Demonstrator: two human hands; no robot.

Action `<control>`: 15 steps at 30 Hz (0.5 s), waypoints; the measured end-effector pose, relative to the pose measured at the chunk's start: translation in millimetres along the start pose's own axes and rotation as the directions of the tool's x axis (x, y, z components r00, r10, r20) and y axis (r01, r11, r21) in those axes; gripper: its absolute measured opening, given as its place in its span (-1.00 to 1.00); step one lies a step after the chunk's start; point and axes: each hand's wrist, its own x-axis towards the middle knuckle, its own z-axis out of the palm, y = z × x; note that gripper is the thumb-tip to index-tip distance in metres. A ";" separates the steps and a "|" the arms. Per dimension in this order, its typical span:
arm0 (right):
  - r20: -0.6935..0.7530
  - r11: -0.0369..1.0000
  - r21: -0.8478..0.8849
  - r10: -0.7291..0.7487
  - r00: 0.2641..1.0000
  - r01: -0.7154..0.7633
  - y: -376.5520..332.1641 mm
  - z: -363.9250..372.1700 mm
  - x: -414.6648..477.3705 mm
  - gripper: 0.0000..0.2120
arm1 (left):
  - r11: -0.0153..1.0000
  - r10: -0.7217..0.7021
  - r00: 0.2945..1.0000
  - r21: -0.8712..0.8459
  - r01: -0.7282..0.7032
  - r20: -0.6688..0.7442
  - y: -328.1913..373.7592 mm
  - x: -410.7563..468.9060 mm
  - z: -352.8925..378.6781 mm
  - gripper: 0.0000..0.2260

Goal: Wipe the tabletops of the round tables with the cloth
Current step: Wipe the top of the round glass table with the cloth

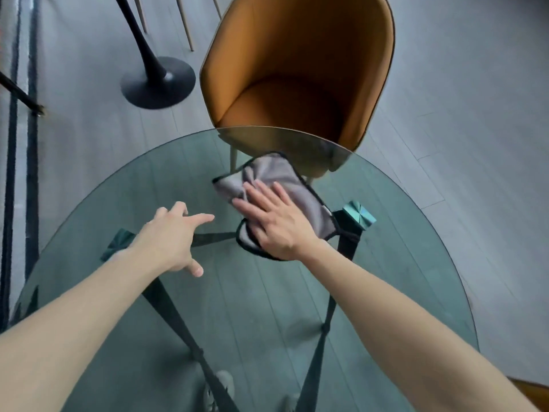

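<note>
A round table with a green-tinted glass top [401,278] fills the lower part of the view. A grey cloth with black edging [267,171] lies crumpled on the far middle of the glass. My right hand [273,221] presses flat on the cloth, fingers spread and pointing away to the left. My left hand [172,236] hovers just left of it over the bare glass, fingers apart and holding nothing. Black table legs [172,310] show through the glass.
An orange-brown chair [297,69] stands pushed against the table's far edge. A black pedestal base [157,81] of another table sits on the grey floor at the upper left. Another brown chair edge [531,394] shows at the bottom right corner.
</note>
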 end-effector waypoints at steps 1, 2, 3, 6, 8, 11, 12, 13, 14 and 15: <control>0.025 0.994 -0.017 -0.104 0.994 0.104 -7.2 4.7 -10.0 -0.44 | 1.000 0.021 1.000 -0.023 -0.021 -0.013 -10.2 7.1 -8.8 0.02; -0.002 0.998 -0.022 -0.058 0.998 0.058 -1.0 6.0 -17.2 -0.44 | 0.998 0.030 0.998 -0.044 -0.033 -0.058 -22.3 15.2 -15.6 -0.09; -0.054 0.992 -0.004 0.129 0.990 -0.129 11.6 4.0 -21.2 -0.43 | 0.997 0.025 0.993 -0.069 -0.033 -0.117 -36.7 24.0 -19.4 -0.19; -0.130 0.666 0.087 0.745 0.654 -0.741 61.9 -12.5 -20.8 -0.36 | 0.992 -0.006 0.969 -0.126 -0.027 -0.248 -77.9 48.1 -20.3 -0.49; -0.119 0.504 0.122 0.863 0.492 -0.855 83.5 -21.7 2.3 -0.33 | 0.991 0.010 0.952 -0.127 -0.051 -0.305 -101.2 58.1 -13.6 -0.73; -0.119 0.587 0.135 0.810 0.575 -0.799 55.4 -22.6 81.0 -0.35 | 0.982 -0.034 0.907 -0.181 -0.047 -0.420 -129.3 61.3 -8.0 -0.87; -0.116 0.677 0.110 0.736 0.667 -0.728 30.6 -17.1 110.1 -0.36 | 0.980 -0.054 0.888 -0.193 -0.039 -0.457 -134.0 59.8 -7.3 -0.79; -0.115 0.773 0.070 0.635 0.764 -0.631 -0.6 -10.7 136.7 -0.35 | 0.979 -0.071 0.865 -0.201 -0.035 -0.496 -138.0 58.0 -7.6 -0.71; -0.113 0.857 0.032 0.514 0.850 -0.514 -35.9 -1.8 157.5 -0.35 | 0.976 -0.092 0.843 -0.214 -0.027 -0.529 -142.8 56.2 -7.8 -0.64; -0.094 0.927 0.003 0.375 0.922 -0.376 -71.0 6.1 172.3 -0.36 | 0.973 -0.115 0.822 -0.230 -0.020 -0.557 -146.8 54.0 -8.0 -0.58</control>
